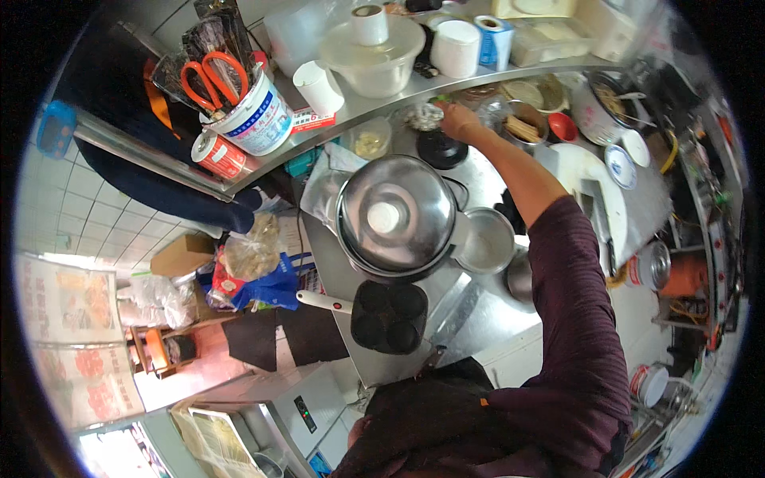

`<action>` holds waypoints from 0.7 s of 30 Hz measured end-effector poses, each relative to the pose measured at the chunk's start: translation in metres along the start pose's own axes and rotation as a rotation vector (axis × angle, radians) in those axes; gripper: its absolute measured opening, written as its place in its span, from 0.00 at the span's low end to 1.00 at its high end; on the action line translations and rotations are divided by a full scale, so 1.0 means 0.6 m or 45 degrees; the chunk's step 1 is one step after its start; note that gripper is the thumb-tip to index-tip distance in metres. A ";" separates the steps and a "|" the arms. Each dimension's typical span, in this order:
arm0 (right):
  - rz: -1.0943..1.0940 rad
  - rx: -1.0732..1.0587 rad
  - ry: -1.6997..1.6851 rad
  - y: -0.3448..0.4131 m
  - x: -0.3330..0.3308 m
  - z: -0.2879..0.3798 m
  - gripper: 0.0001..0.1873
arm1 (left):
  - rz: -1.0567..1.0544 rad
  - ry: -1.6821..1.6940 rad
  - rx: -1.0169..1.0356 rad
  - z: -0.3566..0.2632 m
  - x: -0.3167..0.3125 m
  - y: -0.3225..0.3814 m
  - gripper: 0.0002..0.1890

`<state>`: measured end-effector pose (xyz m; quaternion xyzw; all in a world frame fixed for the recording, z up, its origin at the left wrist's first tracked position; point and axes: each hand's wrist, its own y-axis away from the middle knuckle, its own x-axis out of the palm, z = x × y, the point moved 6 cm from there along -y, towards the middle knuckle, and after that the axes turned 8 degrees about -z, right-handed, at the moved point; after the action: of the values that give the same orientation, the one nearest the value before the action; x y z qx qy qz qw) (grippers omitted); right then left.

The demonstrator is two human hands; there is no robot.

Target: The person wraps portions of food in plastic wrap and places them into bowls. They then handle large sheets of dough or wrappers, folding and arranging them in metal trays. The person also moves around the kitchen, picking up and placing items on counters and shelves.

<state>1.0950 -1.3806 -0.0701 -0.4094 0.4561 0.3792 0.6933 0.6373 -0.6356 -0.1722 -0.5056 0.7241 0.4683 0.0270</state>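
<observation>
My right hand (459, 121) reaches to the back of the steel counter, below the shelf. Its fingers are curled beside a pale, shiny, lumpy bundle (424, 116); blur hides whether they grip it. Just under the hand is a round black base (442, 149). Of my left side only a sliver of skin (357, 431) shows by my dark clothing, too little to read the fingers. Before me stands a large pot under a domed metal lid (394, 224) with a white knob. Nearer lies a black pan with several round wells (389, 316), its white handle pointing left.
A metal saucepan (485, 240) adjoins the pot. A knife (452, 310) lies by the counter's front, and a cleaver (597, 218) on the round white board (565, 173). The shelf (418, 95) overhangs the back, carrying a tub (254, 119) with orange-handled scissors (218, 83).
</observation>
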 end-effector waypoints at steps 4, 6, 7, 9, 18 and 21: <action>0.389 -0.195 0.330 -0.102 0.115 0.011 0.21 | -0.075 0.283 -0.335 0.046 0.058 0.076 0.20; 0.390 -0.169 0.328 -0.122 0.144 0.003 0.21 | -0.112 0.291 -0.422 0.055 0.078 0.096 0.20; 0.392 -0.150 0.334 -0.126 0.160 -0.003 0.20 | -0.125 0.300 -0.452 0.056 0.087 0.103 0.20; 0.257 0.009 0.177 -0.148 0.182 -0.020 0.20 | -0.136 0.317 -0.495 0.056 0.103 0.112 0.20; -0.120 -0.105 0.053 -0.132 0.156 -0.043 0.18 | -0.069 0.354 -0.467 0.048 0.140 0.087 0.20; -0.442 -0.108 -0.089 -0.100 0.068 -0.024 0.16 | -0.029 0.354 -0.396 0.044 0.142 0.064 0.20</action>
<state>1.1564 -1.4103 -0.0987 -0.4973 0.3378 0.2869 0.7459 0.5549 -0.6755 -0.2056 -0.5717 0.6340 0.4998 -0.1463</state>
